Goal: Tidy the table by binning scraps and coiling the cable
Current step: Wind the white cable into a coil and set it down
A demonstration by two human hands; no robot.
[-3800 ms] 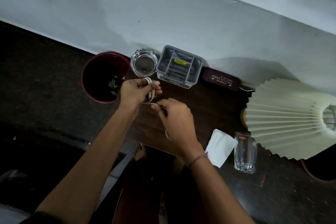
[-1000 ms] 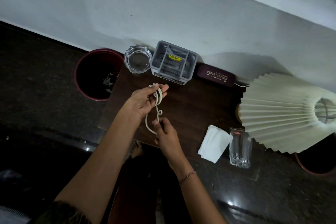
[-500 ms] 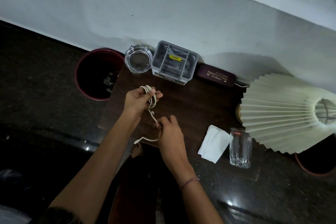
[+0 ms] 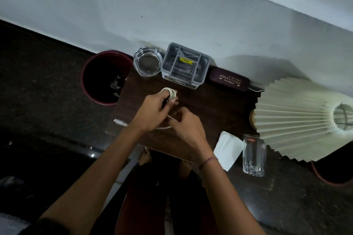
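Note:
A white cable [image 4: 170,92] is wound in several loops around the fingers of my left hand [image 4: 155,110], above the dark wooden table [image 4: 215,108]. My right hand [image 4: 186,124] sits just right of it and pinches the loose strand that runs from the coil. The cable's free end with its white plug [image 4: 120,122] sticks out past the table's left edge, under my left forearm. A dark red bin [image 4: 106,77] stands on the floor left of the table, with pale scraps at its bottom.
Along the table's back edge stand a glass ashtray [image 4: 147,62], a grey organizer [image 4: 184,66] and a maroon spectacle case [image 4: 229,80]. A folded white napkin [image 4: 228,149] and a drinking glass [image 4: 254,155] sit front right, beside a pleated lampshade [image 4: 298,128].
My right hand has risen toward my left hand, shortening the loose strand. More of the cable now lies wound on my left fingers, and the free end swings out to the left.

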